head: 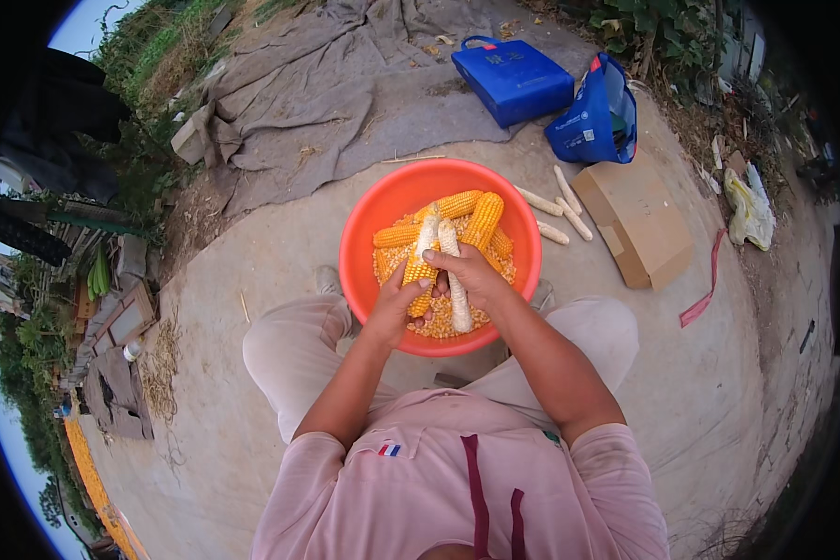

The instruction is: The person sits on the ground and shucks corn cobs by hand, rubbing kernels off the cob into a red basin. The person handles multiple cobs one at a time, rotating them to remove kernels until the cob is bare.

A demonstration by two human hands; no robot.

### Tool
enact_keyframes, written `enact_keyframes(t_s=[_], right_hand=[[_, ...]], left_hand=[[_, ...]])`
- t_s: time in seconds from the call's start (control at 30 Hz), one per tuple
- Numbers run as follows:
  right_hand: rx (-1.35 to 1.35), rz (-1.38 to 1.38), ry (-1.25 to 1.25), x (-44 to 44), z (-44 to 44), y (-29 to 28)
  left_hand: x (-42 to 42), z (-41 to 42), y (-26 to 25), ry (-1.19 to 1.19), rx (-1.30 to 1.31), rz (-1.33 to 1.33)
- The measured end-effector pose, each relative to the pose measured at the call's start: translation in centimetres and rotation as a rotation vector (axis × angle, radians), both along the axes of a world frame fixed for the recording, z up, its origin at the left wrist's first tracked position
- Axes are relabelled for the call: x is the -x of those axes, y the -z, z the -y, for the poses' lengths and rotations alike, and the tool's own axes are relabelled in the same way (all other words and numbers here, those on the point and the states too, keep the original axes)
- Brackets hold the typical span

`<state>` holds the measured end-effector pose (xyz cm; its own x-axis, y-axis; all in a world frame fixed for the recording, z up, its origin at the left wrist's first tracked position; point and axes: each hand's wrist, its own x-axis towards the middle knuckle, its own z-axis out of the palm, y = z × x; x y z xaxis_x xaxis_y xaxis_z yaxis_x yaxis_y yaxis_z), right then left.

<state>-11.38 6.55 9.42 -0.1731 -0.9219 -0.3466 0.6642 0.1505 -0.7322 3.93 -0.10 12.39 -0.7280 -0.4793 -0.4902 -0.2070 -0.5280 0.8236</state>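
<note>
My left hand [394, 302] grips a partly shelled ear of corn [418, 271]; its upper end is stripped white and yellow kernels cover the lower part. In my right hand [477, 275] is a bare white corncob [459, 308], held alongside that ear, and my right thumb presses near the ear's stripped part. Both hands are over an orange-red plastic basin [354, 217] between my legs. Loose corn kernels [439, 327] cover its bottom. Several unshelled ears, among them a yellow ear of corn [485, 215], lie on the kernels towards the far side.
Several bare corncobs [572, 218] lie on the concrete right of the basin, beside a cardboard box [637, 217]. Two blue bags, one lying flat [514, 80] and one gaping [591, 115], are beyond. A grey cloth [308, 119] covers the ground ahead. A pink strap [705, 290] lies far right.
</note>
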Motion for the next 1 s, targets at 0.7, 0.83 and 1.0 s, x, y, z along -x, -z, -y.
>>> enact_keyframes(t_s=[0.7, 0.83, 1.0], right_hand=[[-0.067, -0.220, 0.078, -0.7, 0.0, 0.4], [-0.074, -0.203, 0.025, -0.3, 0.2, 0.3], [-0.070, -0.051, 0.025, -0.5, 0.0, -0.5]], left_hand=[[0.3, -0.1, 2.8, 0.094, 0.765, 0.269], [-0.3, 0.9, 1.5, 0.026, 0.379, 0.077], [0.1, 0.2, 0.3, -0.004, 0.283, 0.091]])
